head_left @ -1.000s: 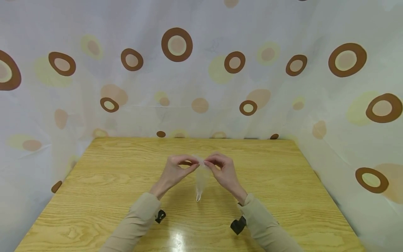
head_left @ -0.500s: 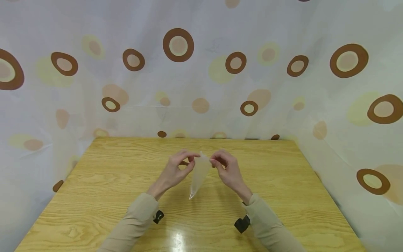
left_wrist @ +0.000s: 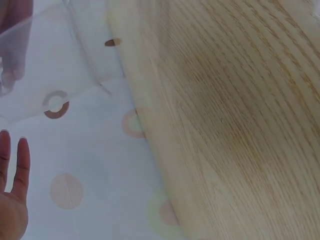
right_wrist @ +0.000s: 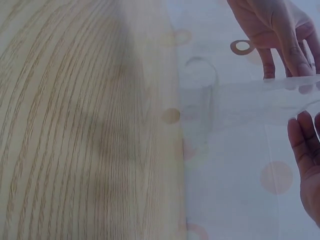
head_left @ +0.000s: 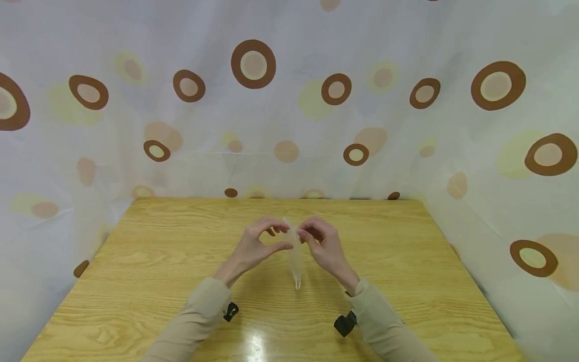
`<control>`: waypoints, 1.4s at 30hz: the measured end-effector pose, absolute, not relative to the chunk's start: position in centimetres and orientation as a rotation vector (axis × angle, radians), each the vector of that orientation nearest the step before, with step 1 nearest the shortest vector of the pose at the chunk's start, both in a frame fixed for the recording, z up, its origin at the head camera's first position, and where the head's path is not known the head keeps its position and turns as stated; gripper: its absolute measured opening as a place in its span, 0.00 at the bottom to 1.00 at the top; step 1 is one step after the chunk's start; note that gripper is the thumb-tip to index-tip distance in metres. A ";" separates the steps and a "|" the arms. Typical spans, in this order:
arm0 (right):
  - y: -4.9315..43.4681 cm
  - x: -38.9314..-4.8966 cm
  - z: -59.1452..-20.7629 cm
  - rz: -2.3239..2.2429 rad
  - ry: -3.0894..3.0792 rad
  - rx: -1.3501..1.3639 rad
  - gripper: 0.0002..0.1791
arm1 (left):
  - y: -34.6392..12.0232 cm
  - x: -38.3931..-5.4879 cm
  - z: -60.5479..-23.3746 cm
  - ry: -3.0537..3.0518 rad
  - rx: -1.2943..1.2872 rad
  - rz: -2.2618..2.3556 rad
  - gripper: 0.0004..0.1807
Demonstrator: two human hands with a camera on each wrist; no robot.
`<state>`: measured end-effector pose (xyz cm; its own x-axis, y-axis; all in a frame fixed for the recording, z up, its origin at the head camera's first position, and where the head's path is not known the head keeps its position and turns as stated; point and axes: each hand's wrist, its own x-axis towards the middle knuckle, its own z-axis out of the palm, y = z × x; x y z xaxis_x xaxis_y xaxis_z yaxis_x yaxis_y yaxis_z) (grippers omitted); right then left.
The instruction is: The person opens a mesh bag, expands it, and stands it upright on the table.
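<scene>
A thin clear plastic bag (head_left: 295,259) hangs upright above the table between the two hands in the head view. My right hand (head_left: 322,244) pinches its upper right edge between thumb and forefinger. On the other side, my left hand (head_left: 258,246) has its thumb and fingers spread apart, with the tips at the bag's left side. In the left wrist view the see-through bag (left_wrist: 55,60) crosses the upper left. The right wrist view shows the bag (right_wrist: 240,102) stretching sideways, with left fingers above it and right fingers below. Exact fingertip contact is partly blurred.
A wooden table (head_left: 181,251) lies below the hands. Behind it and along both sides hangs a pale curtain (head_left: 289,115) with brown ring patterns. Dark wrist mounts (head_left: 346,323) sit under both sleeves.
The left thumb and fingers have parted from their earlier pinch. The bag's lower end has swung left, then back right. The right hand has moved slightly, still at the top edge.
</scene>
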<state>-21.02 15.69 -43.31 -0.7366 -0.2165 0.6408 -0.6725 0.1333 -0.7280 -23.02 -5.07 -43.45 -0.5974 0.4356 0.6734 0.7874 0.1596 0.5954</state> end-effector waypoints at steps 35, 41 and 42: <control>16.0 -20.8 -42.8 1.844 -2.153 0.832 0.05 | -5.0 -22.8 -43.1 -2.030 -1.190 -1.186 0.03; 16.1 -21.0 -42.8 1.734 -2.167 0.804 0.05 | -5.2 -23.0 -43.4 -2.021 -1.260 -1.196 0.03; 16.1 -21.0 -42.8 1.718 -2.170 0.806 0.05 | -5.2 -23.1 -43.4 -2.025 -1.269 -1.200 0.03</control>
